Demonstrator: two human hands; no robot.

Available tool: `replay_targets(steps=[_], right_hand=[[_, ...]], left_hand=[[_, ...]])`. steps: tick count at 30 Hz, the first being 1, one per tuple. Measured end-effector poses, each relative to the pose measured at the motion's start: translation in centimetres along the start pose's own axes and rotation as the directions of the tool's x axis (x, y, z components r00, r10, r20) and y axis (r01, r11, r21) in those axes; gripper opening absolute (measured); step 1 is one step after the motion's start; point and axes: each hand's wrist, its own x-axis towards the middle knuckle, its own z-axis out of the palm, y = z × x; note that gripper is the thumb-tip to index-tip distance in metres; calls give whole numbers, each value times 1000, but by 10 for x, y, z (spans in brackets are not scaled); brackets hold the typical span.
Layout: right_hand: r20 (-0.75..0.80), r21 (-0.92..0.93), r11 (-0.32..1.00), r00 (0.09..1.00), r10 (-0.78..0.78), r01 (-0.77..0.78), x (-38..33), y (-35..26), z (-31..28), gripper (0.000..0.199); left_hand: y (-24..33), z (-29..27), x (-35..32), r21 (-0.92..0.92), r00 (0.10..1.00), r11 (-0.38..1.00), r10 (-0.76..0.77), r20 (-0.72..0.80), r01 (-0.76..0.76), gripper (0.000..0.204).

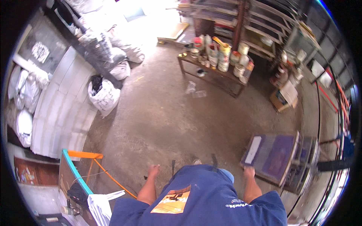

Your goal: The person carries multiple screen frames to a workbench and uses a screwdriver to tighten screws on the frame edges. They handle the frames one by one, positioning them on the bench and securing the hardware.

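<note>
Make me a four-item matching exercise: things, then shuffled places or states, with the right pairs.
1. flat purple panel in a rectangular frame
2. long brown wooden bench
3. bulging white sack
4. person's bare left hand

A. dark contents showing at its top
B. crowded with containers
C. nearest the right hand
D. against concrete floor, nothing visibly held

Pairs: 1-C, 2-B, 3-A, 4-D.

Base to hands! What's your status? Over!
Left hand: nothing visible held. Right hand: beside purple framed panel, contact unclear. Ahead: wooden bench crowded with containers.
</note>
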Motion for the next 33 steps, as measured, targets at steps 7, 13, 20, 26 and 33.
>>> replay_targets(steps=[7,13,20,26,33], right_hand=[[23,729,633,916,-401,259,219,-430,-152,33],[181,410,795,815,-551,447,362,-572,-66,35],[551,123,982,814,-185,141,502,-688,-8,34],[404,375,858,772,-491,349,582,-930,-46,47],[343,277,951,911,-230,136,682,-1049,-13,42]], left_hand=[[104,-27,68,-365,986,930,-12,-164,-49,33],[167,-22,106,-581,966,798,-246,-77,157,28],[183,-47,122,-609,799,679,-590,-119,410,37],[267,-123,249,-508,785,680,-619,-11,529,43],[465,-367,584,-83,921,917,-387,47,389,51]])
